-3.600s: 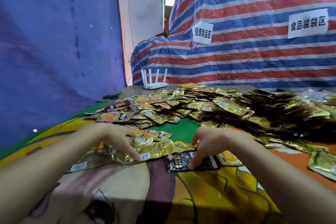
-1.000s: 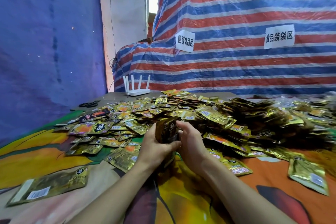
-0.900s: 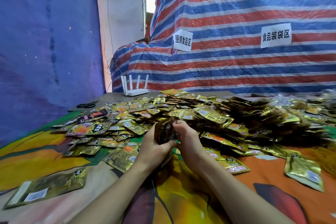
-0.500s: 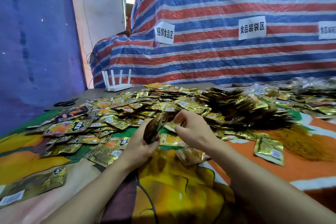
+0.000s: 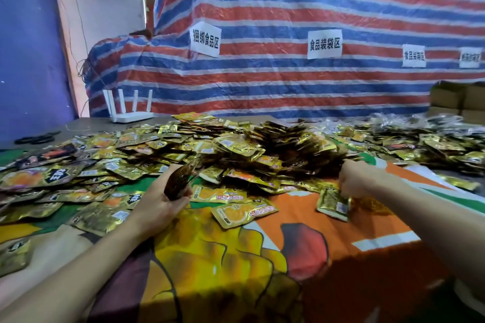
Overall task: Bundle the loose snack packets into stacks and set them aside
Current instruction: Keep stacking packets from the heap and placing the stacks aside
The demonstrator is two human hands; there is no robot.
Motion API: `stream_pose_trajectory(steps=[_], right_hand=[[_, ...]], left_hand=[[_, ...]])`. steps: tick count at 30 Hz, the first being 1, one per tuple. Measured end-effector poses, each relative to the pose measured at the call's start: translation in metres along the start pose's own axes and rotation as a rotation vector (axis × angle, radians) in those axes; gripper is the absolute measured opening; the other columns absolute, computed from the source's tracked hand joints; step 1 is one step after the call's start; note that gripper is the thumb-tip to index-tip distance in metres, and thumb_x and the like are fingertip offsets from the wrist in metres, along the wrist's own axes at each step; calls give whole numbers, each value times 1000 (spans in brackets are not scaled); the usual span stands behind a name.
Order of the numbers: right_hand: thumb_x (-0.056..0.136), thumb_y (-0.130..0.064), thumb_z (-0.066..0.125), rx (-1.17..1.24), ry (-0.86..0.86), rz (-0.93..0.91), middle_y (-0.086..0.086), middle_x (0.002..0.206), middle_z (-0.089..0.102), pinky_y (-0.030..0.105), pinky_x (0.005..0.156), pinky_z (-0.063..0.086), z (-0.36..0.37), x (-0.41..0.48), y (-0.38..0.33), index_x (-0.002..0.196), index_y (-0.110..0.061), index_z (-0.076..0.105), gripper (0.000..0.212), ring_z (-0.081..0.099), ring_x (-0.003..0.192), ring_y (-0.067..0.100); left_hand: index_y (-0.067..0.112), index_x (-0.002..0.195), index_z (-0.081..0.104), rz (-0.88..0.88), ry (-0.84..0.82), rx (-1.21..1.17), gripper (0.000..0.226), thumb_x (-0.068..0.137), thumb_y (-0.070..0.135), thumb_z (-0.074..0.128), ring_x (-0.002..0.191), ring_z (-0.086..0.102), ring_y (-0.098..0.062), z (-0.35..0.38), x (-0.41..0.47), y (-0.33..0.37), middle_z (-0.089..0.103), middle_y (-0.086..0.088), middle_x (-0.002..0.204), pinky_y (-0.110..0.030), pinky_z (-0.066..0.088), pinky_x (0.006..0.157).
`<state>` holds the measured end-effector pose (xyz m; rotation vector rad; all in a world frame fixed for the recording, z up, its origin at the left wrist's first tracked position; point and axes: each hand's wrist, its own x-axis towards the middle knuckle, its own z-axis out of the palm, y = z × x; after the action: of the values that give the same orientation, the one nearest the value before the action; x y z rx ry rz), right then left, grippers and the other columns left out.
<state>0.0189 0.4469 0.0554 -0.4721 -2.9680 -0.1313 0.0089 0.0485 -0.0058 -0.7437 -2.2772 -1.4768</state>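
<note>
A deep heap of gold snack packets [image 5: 262,149] spans the table's middle and far side, edge to edge. Printed cloth [image 5: 236,257] lies open nearest the person. A white router [image 5: 131,115] and scissors [image 5: 36,137] occupy the far left corner. Striped tarpaulin [image 5: 288,81] walls off the back.

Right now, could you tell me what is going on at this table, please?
A person is gathering snack packets. Their left hand grips a small stack of dark gold foil packets over the colourful printed tablecloth. Their right hand reaches to the right front edge of the big heap of loose gold foil packets, fingers curled; whether it holds anything is unclear.
</note>
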Motion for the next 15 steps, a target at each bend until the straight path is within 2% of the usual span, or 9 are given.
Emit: stream_pose_trajectory(steps=[5,8,10,12,15], right_hand=[[89,-12,53,30,13,-7,5,92,61,38,76,56,9,2,2,102,-17,59,15,62,86,28],[88,-8,53,70,71,-1,5,89,66,38,71,56,7,6,1,96,-15,67,18,64,82,28],[89,-8,54,93,114,6,7,95,68,39,75,57,9,10,1,98,-16,70,20,65,87,30],[91,-8,52,93,92,22,8,96,65,39,78,55,14,13,-1,101,-16,66,18,63,89,32],[92,-9,51,123,62,73,7,83,55,37,71,48,25,17,-1,95,-12,54,5,57,82,32]], left_hand=[[8,96,57,0,8,-4,29,84,-17,65,71,61,-5,0,0,1,63,-14,83,-12,47,67],[6,96,57,0,10,-5,28,84,-17,65,70,61,-5,0,0,1,63,-11,82,-11,46,67],[7,96,57,-4,16,-6,27,84,-17,66,70,61,-6,0,0,0,63,-10,82,-11,46,67],[8,96,57,-12,15,-11,28,84,-16,66,71,62,-7,0,0,-1,63,-10,82,-13,47,68],[7,95,58,-7,19,-4,28,83,-17,66,70,61,-8,0,0,-2,63,-8,79,-14,47,67]])
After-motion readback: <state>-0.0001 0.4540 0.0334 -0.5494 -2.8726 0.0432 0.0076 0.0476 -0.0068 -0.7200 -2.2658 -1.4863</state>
